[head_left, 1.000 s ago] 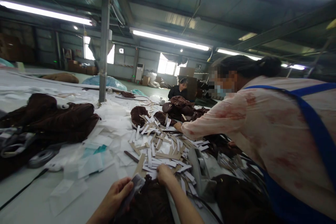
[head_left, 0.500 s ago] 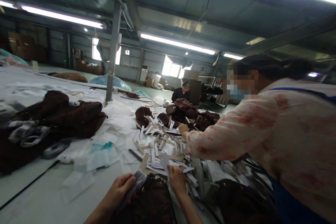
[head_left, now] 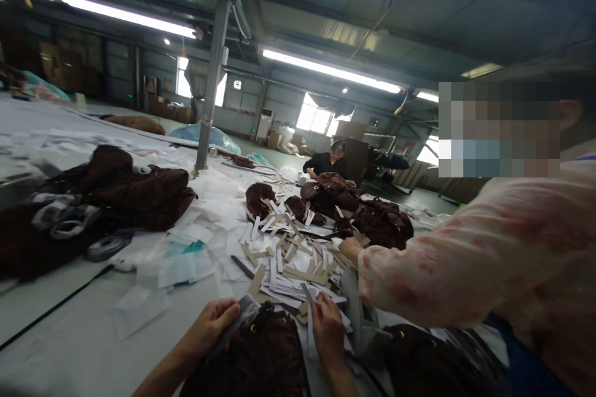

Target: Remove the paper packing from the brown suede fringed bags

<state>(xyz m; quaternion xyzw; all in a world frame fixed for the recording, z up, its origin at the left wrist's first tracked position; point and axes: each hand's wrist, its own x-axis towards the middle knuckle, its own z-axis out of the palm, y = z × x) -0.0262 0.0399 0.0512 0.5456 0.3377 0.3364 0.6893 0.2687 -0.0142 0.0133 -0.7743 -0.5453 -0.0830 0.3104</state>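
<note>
My left hand [head_left: 215, 322] is closed on a small clear plastic packet [head_left: 246, 311], its thumb pressed along the near edge. Between the fingers of my right hand [head_left: 328, 325] is a white paper strip [head_left: 307, 293], pointing up and away from me. A dark brown fabric bag [head_left: 265, 353] with brass-coloured eyelets lies between my two wrists. Just beyond the hands spreads a loose pile of white and tan strips [head_left: 291, 260].
At right a co-worker's sleeve [head_left: 419, 267] reaches over the pile; another person [head_left: 333, 161] sits beyond. Brown bags [head_left: 382, 220] lie at the back, more brown fabric [head_left: 135, 198] at left. A tape roll [head_left: 105, 248], black cable [head_left: 56, 307] and metal post [head_left: 212, 87] stand out.
The view has shifted, so most of the scene sits further right. The co-worker's head and body have come nearer on the right. Both my hands keep their hold.
</note>
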